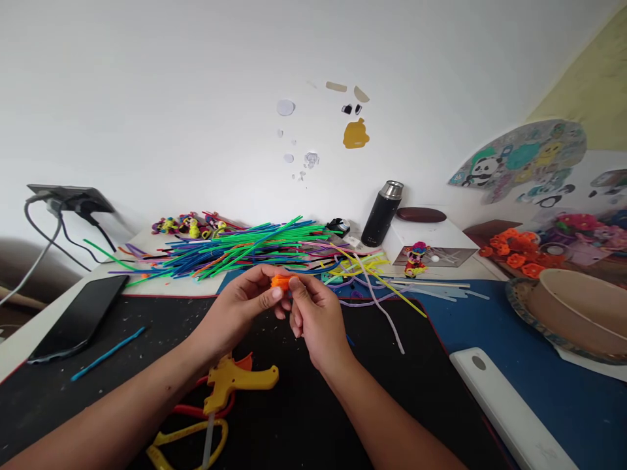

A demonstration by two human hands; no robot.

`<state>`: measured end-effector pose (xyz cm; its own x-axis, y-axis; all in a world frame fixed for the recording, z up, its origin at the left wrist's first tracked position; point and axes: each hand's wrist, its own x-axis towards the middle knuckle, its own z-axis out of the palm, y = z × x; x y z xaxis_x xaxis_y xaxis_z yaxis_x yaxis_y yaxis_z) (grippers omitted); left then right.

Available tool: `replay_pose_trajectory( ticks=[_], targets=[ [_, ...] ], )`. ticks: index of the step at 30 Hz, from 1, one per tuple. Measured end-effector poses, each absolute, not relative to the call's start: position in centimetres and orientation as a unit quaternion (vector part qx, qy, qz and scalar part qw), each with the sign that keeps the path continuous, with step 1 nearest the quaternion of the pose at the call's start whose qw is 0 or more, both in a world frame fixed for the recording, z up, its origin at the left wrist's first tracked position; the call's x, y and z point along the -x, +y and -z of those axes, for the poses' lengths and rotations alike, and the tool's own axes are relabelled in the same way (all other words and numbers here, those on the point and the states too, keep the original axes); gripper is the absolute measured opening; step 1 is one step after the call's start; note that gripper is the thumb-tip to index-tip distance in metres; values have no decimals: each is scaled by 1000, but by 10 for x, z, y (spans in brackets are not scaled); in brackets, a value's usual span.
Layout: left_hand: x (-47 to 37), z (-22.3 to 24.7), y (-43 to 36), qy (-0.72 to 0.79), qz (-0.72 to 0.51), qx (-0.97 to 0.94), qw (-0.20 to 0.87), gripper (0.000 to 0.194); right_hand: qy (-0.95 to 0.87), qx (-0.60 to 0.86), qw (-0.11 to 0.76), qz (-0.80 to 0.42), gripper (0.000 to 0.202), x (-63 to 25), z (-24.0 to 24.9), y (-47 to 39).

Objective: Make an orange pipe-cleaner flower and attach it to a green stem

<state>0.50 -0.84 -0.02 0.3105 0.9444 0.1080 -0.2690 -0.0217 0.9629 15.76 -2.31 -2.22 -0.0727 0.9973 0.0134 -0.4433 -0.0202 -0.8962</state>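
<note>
A small, tightly bunched piece of orange pipe cleaner (283,281) sits between my two hands above the black mat (294,418). My left hand (245,300) pinches it from the left, thumb at the front. From the other side my right hand (323,320) closes on it with thumb and fingers, partly hiding its right end. Below my wrists lies a yellow hot glue gun (240,380), a clear glue stick (208,440) jutting from it. A yellow looped handle (218,427) and a red one are partly covered by the gun and my left forearm.
Behind my hands spreads a heap of colourful pipe cleaners (235,248). A black phone (81,316) and a blue pipe cleaner (108,354) lie left. At right are a black flask (382,215), a pipe-cleaner figure (415,261), a white bar-shaped device (509,408) and a basket (524,320).
</note>
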Motion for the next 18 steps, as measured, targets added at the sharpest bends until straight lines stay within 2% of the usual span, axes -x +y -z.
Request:
replay_pose_trajectory(
  ticks=[6,18],
  targets=[
    [-5,0,-8,308,-496,-464,666,32,-393,358,576,-621,49,-159,21,-23],
    [-5,0,-6,312,-486,-449,681,33,-376,354,573,-637,53,-158,23,-23]
  ],
)
